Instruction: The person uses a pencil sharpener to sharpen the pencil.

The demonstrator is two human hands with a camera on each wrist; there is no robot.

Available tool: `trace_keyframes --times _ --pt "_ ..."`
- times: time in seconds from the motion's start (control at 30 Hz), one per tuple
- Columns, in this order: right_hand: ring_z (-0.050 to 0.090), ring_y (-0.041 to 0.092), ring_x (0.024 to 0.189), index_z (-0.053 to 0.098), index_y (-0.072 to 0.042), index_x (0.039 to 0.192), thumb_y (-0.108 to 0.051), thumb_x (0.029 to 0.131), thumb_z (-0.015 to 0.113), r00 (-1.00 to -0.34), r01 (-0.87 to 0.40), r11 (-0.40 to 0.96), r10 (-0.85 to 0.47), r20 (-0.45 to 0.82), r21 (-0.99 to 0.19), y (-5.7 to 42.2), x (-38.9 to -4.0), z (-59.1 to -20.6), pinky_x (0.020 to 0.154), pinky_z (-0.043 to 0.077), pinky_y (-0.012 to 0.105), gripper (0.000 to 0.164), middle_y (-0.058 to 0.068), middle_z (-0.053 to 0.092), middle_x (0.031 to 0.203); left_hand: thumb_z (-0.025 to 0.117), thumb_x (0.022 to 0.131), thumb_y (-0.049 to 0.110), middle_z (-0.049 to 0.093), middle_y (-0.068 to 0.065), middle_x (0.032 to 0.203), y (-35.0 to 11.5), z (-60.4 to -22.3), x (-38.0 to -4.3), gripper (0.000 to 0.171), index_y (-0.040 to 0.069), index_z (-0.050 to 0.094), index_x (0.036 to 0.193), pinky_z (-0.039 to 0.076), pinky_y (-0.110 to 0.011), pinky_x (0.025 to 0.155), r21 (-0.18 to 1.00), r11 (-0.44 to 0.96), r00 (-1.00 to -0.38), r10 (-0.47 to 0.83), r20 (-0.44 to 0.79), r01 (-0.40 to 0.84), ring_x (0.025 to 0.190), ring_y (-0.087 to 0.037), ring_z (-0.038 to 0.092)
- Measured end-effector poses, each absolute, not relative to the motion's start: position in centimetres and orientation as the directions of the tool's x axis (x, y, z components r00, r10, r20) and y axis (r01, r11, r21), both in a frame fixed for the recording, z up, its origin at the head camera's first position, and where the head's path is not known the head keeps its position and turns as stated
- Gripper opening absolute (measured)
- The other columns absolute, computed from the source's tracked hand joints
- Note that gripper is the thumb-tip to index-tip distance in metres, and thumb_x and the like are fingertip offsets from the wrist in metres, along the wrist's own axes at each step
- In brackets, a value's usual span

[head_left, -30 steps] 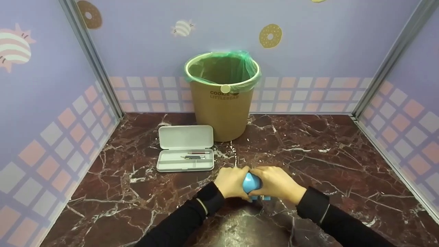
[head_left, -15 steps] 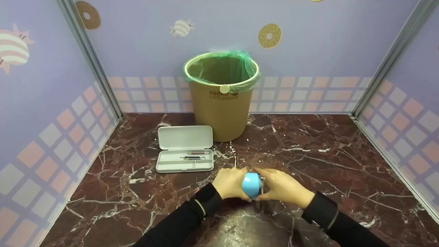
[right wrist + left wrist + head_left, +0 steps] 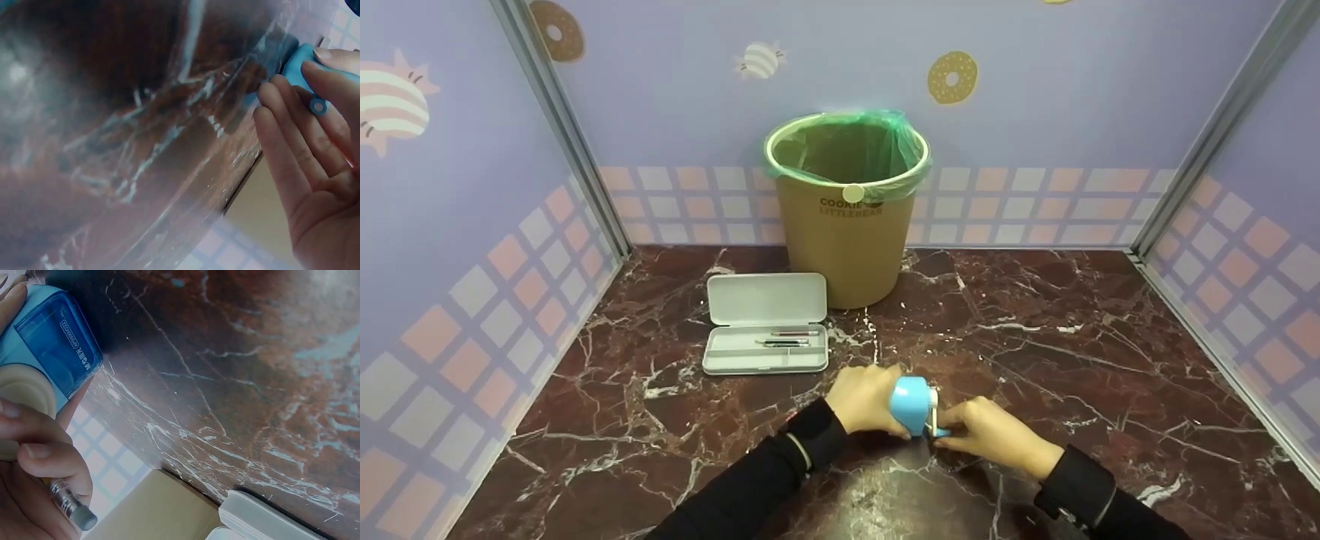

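Note:
A blue pencil sharpener with a side crank lies on its side on the table. My left hand grips it from the left. In the left wrist view, the sharpener's clear blue shavings drawer and cream round front show. A pencil pokes out between the curled left fingers, its eraser end outward; its other end is hidden. My right hand pinches the small blue knob of the crank. In the right wrist view, the knob's round end shows between the fingers.
A grey-white pencil case lies open beyond the left hand, with several pencils inside. Behind it stands a tan waste bin with a green liner. Patterned panels enclose the marble-look table at the back and sides.
My right hand has left the sharpener's body, moved right and slightly nearer, and taken the crank knob. The sharpener has turned so its crank shows on the right. My left hand has barely moved.

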State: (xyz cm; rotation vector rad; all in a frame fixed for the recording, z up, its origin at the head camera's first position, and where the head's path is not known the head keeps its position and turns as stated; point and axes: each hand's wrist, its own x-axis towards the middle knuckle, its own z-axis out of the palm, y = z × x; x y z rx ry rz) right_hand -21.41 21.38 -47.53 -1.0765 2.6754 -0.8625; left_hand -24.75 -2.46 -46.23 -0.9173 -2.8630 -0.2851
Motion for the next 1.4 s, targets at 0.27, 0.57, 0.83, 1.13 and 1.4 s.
trace_keyframes --times 0.27,0.57,0.83,1.13,1.4 --pt "0.077 0.013 0.080 0.080 -0.007 0.104 -0.010 0.088 0.078 -0.713 -0.669 0.587 -0.680 0.170 -0.457 21.7 -20.9 -47.2 0.070 0.060 0.022 0.016 0.006 0.081 0.094 0.094 0.055 0.060 0.077 -0.001 0.092 -2.4 -46.2 -24.7 0.072 0.016 0.066 0.106 0.056 -0.036 0.061 0.137 0.802 -0.812 0.559 0.169 0.581 0.080 -0.021 0.075" --pt "0.070 0.008 0.073 0.078 -0.010 0.096 -0.009 0.086 0.079 -0.694 -0.716 0.620 -0.679 0.239 -0.321 21.7 -19.8 -46.8 0.062 0.055 0.021 0.010 0.000 0.076 0.086 0.094 0.056 0.058 0.076 0.000 0.092 -2.3 -46.2 -24.8 0.071 0.016 0.066 0.106 0.055 -0.033 0.059 0.141 0.799 -0.810 0.564 0.159 0.584 0.079 -0.020 0.074" --pt "0.070 0.010 0.071 0.079 -0.010 0.103 -0.011 0.087 0.079 -0.666 -0.743 0.647 -0.692 0.278 -0.171 21.6 -19.0 -46.0 0.062 0.055 0.023 0.016 0.000 0.074 0.087 0.095 0.056 0.056 0.076 -0.001 0.093 -2.3 -46.2 -24.8 0.071 0.015 0.066 0.106 0.054 -0.032 0.060 0.167 0.800 -0.817 0.561 0.138 0.577 0.080 -0.019 0.073" --pt "0.066 0.007 0.067 0.079 -0.008 0.103 -0.010 0.085 0.080 -0.606 -0.778 0.620 -0.699 0.380 -0.102 21.7 -18.8 -45.0 0.060 0.053 0.021 0.018 0.000 0.071 0.083 0.095 0.056 0.057 0.077 -0.002 0.094 -2.3 -46.1 -24.8 0.074 0.014 0.066 0.109 0.058 -0.035 0.063 0.123 0.797 -0.806 0.575 0.143 0.591 0.081 -0.021 0.075" --pt "0.066 0.009 0.067 0.079 -0.007 0.101 -0.007 0.081 0.082 -0.570 -0.785 0.617 -0.683 0.458 -0.058 21.6 -19.3 -44.0 0.061 0.054 0.024 0.020 0.000 0.072 0.083 0.094 0.057 0.058 0.078 -0.002 0.093 -2.5 -46.1 -25.1 0.074 0.015 0.065 0.109 0.058 -0.035 0.063 0.106 0.785 -0.791 0.595 0.144 0.610 0.080 -0.020 0.075"
